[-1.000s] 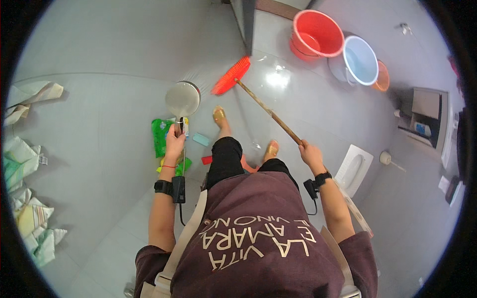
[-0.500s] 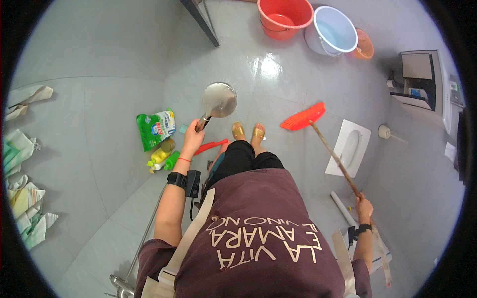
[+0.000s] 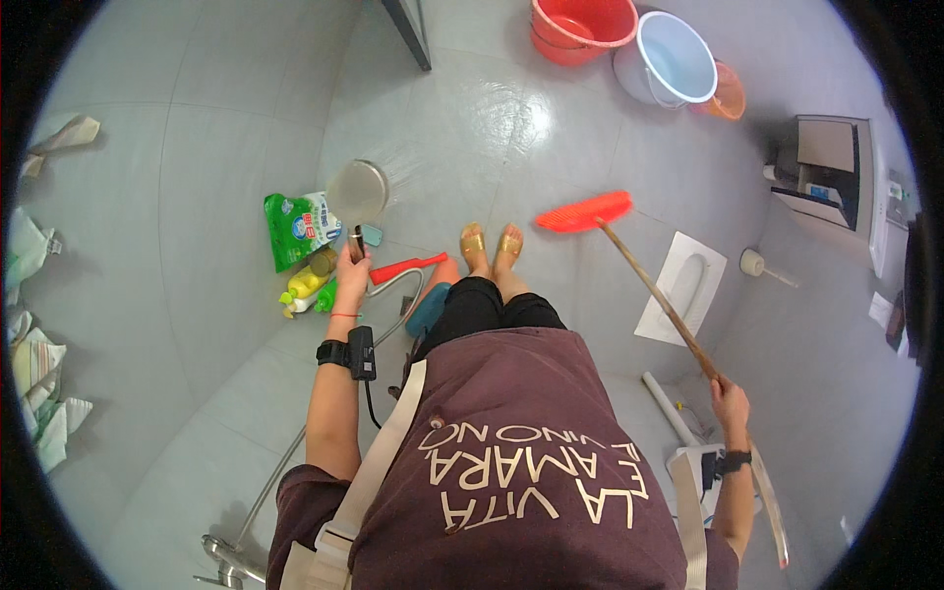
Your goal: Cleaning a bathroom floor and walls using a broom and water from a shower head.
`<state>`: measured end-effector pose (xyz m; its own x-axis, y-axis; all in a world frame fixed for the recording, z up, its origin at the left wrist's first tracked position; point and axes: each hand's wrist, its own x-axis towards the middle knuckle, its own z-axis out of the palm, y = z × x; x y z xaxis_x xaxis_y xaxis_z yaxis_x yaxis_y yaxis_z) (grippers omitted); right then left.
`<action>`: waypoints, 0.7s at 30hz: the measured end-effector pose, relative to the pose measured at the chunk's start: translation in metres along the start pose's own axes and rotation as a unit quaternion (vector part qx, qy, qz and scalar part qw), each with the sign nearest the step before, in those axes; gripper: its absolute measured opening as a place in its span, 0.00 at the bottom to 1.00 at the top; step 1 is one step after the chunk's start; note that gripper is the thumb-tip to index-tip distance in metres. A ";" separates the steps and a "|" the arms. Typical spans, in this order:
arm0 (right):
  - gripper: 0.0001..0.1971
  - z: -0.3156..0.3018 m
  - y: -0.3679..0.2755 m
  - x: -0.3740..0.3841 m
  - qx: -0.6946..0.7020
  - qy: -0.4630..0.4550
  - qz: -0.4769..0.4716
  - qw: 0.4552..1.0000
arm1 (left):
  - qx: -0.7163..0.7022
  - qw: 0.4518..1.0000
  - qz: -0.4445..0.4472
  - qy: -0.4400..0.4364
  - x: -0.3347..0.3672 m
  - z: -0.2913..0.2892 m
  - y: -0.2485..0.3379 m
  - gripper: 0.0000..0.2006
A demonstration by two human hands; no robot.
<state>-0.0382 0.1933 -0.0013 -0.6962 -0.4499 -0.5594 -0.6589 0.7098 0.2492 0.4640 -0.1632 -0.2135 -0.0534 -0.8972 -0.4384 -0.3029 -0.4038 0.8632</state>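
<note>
My left hand [image 3: 351, 278] is closed round the dark handle of a shower head [image 3: 358, 192] with a wide, round, pale disc. From that handle a metal hose [image 3: 397, 280] loops past my leg toward a wall tap [image 3: 228, 559] at the lower left. My right hand [image 3: 730, 405] grips the wooden stick of a broom [image 3: 661, 297]. Its red head [image 3: 585, 212] rests on the grey floor, ahead and to the right of my feet. Part of the hose is hidden behind my left forearm.
A green-and-white bag [image 3: 292, 231] and several bottles [image 3: 307, 283] stand by the left wall, near a red-handled brush [image 3: 408, 266]. Buckets, red [image 3: 580, 44] and pale blue [image 3: 644, 74], stand far right. A squat toilet [image 3: 681, 291] is set into the wet floor.
The shower head has swung left toward the green bag, showing more of its hose. The broom head has slid slightly left and away from me. Both hands keep their hold.
</note>
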 end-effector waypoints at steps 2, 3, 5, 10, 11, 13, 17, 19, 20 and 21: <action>0.13 -0.003 -0.046 0.017 0.009 0.001 -0.056 0.998 | -0.059 0.996 -0.056 0.033 -0.005 -0.006 -0.005 0.12; 0.13 -0.001 -0.068 0.026 0.019 0.003 -0.094 0.995 | -0.061 0.996 -0.057 0.034 -0.008 -0.010 -0.009 0.12; 0.13 -0.003 -0.121 0.043 0.022 0.032 -0.166 0.985 | -0.123 0.986 -0.094 0.056 -0.014 -0.020 -0.021 0.11; 0.12 0.018 -0.262 0.098 0.043 0.045 -0.310 0.949 | -0.148 0.979 -0.097 0.099 -0.034 -0.042 -0.046 0.10; 0.13 0.032 -0.289 0.110 0.058 0.028 -0.320 0.945 | -0.135 0.981 -0.099 0.102 -0.039 -0.043 -0.044 0.10; 0.13 0.043 -0.347 0.118 0.045 -0.013 -0.343 0.938 | -0.135 0.981 -0.096 0.099 -0.053 -0.047 -0.043 0.10; 0.13 0.047 -0.403 0.110 0.035 -0.055 -0.358 0.931 | -0.099 0.983 -0.113 0.105 -0.082 -0.047 -0.044 0.10; 0.12 0.055 -0.392 0.110 0.031 -0.069 -0.347 0.935 | -0.099 0.986 -0.096 0.093 -0.093 -0.037 -0.043 0.11; 0.12 0.061 -0.379 0.115 0.031 -0.053 -0.351 0.934 | -0.086 0.988 -0.095 0.091 -0.097 -0.036 -0.048 0.10; 0.13 0.069 -0.360 0.123 0.029 -0.038 -0.351 0.935 | -0.090 0.987 -0.094 0.093 -0.100 -0.024 -0.044 0.10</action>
<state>0.1327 -0.0798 -0.2146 -0.0741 -0.7783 -0.6235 -0.9277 0.2832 -0.2433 0.5060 -0.0599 -0.2017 0.1679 -0.8142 -0.5558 -0.1169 -0.5763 0.8088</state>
